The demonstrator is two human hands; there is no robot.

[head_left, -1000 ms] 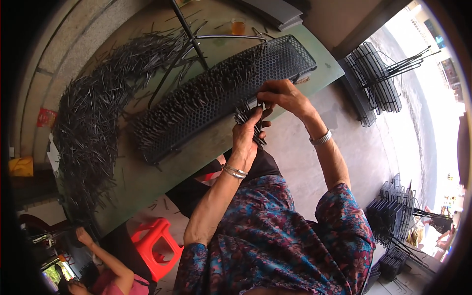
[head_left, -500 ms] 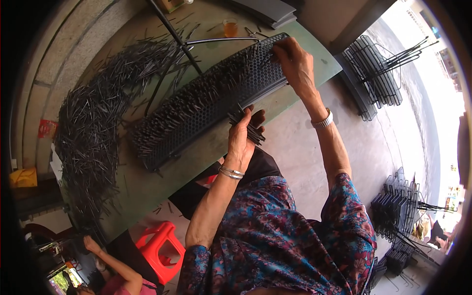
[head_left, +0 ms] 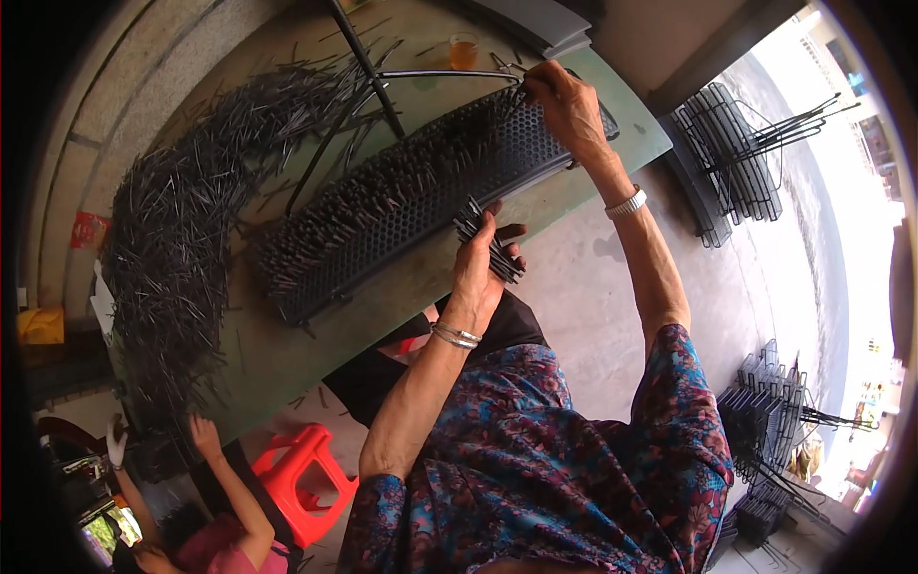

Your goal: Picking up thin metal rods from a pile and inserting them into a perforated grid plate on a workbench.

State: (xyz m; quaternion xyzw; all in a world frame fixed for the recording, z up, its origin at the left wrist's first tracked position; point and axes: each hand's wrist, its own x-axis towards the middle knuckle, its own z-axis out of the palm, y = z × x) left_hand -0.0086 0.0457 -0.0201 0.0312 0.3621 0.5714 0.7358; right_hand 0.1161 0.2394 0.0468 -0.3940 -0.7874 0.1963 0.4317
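Observation:
A long black board (head_left: 540,139) full of small round holes lies slantwise on the table. Thin black sticks (head_left: 382,182) stand packed in its holes along the far side and left part. My left hand (head_left: 471,273) is closed around a bunch of loose black sticks (head_left: 503,260), just off the board's near edge. Over the board's right part, my right hand (head_left: 571,113) has thumb and fingers pinched together by the last standing sticks. Whatever is between those fingertips is too small to make out.
Loose black sticks form a large heap (head_left: 172,220) at the table's left. A metal frame (head_left: 368,72) rises behind the board, near a glass of amber drink (head_left: 464,52). At lower left, a co-worker's bare hand (head_left: 204,435) reaches the table beside a red stool (head_left: 308,478). Wire racks (head_left: 732,153) stand right.
My right hand has shifted slightly left along the board's far side. My left hand keeps its bunch. The co-worker's arm has moved up and right, and a gloved hand now shows beside it.

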